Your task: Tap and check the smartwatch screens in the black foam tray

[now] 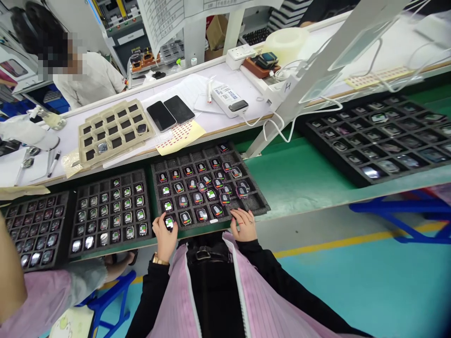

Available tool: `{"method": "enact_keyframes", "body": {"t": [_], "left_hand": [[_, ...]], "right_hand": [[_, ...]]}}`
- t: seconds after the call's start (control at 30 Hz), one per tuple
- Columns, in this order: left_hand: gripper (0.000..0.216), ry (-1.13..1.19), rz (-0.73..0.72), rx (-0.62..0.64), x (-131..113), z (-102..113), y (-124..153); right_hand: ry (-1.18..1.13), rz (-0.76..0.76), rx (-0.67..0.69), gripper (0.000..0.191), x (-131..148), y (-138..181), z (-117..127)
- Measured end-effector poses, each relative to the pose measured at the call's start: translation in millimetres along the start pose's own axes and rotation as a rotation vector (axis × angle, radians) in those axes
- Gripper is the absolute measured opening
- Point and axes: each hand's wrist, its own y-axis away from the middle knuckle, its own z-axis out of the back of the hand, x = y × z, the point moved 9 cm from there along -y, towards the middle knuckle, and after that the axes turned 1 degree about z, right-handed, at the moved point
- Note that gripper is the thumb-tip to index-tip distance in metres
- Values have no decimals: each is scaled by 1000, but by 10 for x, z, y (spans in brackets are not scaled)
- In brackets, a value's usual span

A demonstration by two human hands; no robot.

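A black foam tray point(259, 206) lies in front of me, its compartments holding several smartwatch faces with lit screens. At its near left corner, the thumb and fingers of my left hand point(165, 239) close around the sides of one smartwatch point(169, 222), whose screen shows white and green. My right hand point(244, 226) rests on the tray's near rim toward the right, fingers stretched out and no watch in them. A small white piece point(213, 220) sits on the front rim between my hands. Some watches toward the tray's right side lie tilted or overlapping.
More foam trays of watches stand at left point(151, 213) and far right point(338, 164) on the green bench point(282, 164). The white shelf above carries a beige tray point(116, 129), two phones point(161, 116) and a white cabled device point(230, 100). A slanted post point(282, 110) rises behind. Other people are at left.
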Motion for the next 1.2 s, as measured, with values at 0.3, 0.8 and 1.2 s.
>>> {"method": "enact_keyframes", "body": {"t": [0.3,0.8,1.2], "left_hand": [[51,-79,-22,-27,-144,-81,-669],[56,-172,-24,67,-370,-347,-1392],[58,-222,23,53,-387,-367,-1427]], "right_hand": [[-13,20,27,36,-2,-3,8],[-106,93,148,28,-104,-147,11],[-163,50,204,23,-213,-195,-28]]}}
